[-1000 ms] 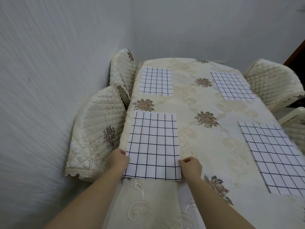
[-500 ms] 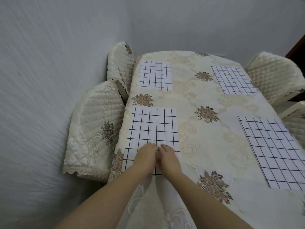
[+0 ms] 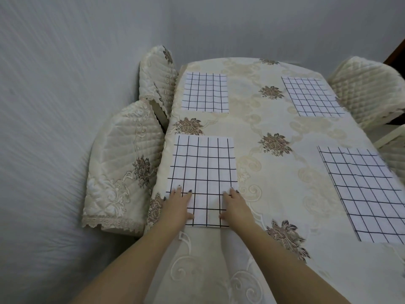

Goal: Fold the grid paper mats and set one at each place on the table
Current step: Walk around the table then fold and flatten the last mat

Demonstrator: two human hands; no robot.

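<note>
left: chair [image 3: 122, 163] just beside tablecloth [image 3: 252, 128] | free: strip between mats [image 3: 203, 170]

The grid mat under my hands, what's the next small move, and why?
Probably lift both hands straight up off the mat. The left hand and right hand lie flat on its near corners, and it looks smooth and square to the edge of the table. The other three mats already lie at their places, so little seems left to do here.

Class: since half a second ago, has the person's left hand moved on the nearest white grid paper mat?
Yes. The left hand slid left, from the middle of the white grid paper mat's near edge to its left side.
</note>
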